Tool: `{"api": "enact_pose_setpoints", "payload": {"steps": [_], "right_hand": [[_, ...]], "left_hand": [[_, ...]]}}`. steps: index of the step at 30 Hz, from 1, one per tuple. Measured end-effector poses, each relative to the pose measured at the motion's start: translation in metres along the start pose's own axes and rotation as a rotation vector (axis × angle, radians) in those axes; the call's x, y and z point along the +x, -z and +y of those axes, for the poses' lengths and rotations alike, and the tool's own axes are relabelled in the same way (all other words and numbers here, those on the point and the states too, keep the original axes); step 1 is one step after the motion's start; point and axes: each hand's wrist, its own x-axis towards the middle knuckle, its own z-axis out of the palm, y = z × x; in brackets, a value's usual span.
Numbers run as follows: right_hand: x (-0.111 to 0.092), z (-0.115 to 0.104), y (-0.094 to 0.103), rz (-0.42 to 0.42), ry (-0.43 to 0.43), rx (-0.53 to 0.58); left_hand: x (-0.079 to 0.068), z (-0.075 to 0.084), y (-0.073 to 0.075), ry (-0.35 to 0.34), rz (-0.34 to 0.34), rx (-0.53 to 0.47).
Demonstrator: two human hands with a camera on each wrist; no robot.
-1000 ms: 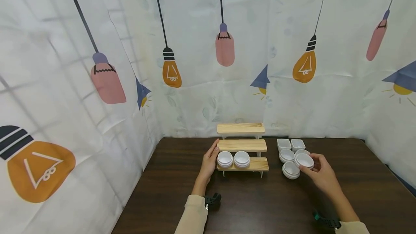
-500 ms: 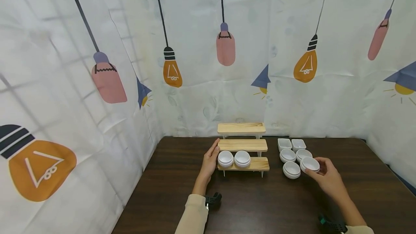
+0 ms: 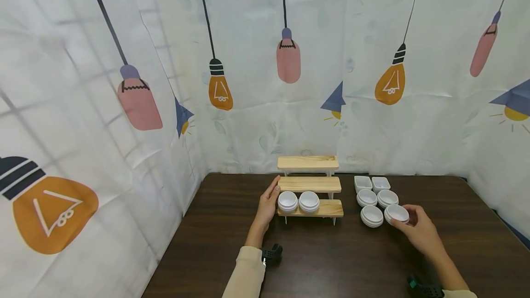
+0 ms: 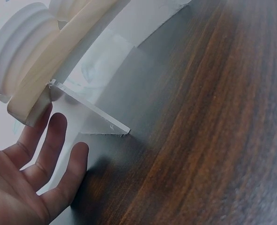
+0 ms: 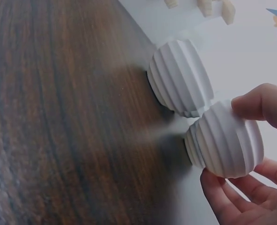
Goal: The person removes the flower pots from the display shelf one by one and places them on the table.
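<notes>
My right hand (image 3: 424,233) holds a stack of small round white bowls (image 3: 396,214), thumb on one side and fingers on the other. In the right wrist view that ribbed stack (image 5: 229,140) is close beside another white stack (image 5: 180,77); whether its base touches the table I cannot tell. My left hand (image 3: 266,206) is at the left end of a three-tier wooden display stand (image 3: 308,185), its fingertips by the middle tier. The left wrist view has its fingers spread near the end of a wooden shelf (image 4: 58,61). Two round white bowl stacks (image 3: 287,201) sit on the bottom tier.
Right of the stand, more round white bowls (image 3: 371,215) are grouped on the dark wooden table (image 3: 331,261). Two square white dishes (image 3: 362,183) are behind them, near the back edge. A printed curtain (image 3: 265,123) hangs close behind the table.
My right hand has drawn its bowl stack toward the right and front, out from against the bowl behind it and level with the front-left stack. The left hand stays at the stand.
</notes>
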Motion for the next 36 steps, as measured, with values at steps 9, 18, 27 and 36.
{"api": "enact_pose_setpoints", "payload": {"steps": [9,18,27,36], "right_hand": [[0.003,0.007,0.000,-0.030,-0.033,-0.077],[0.004,0.007,-0.002,-0.051,-0.046,-0.065],[0.006,0.008,-0.003,-0.067,-0.053,-0.050],[0.004,0.010,-0.004,-0.092,-0.042,0.013]], "left_hand": [[-0.004,0.013,0.000,0.015,-0.010,-0.008],[-0.015,0.033,-0.002,-0.005,-0.005,-0.014],[-0.015,0.032,-0.001,0.004,-0.013,-0.047],[-0.015,0.034,0.001,0.013,-0.029,-0.032]]}}
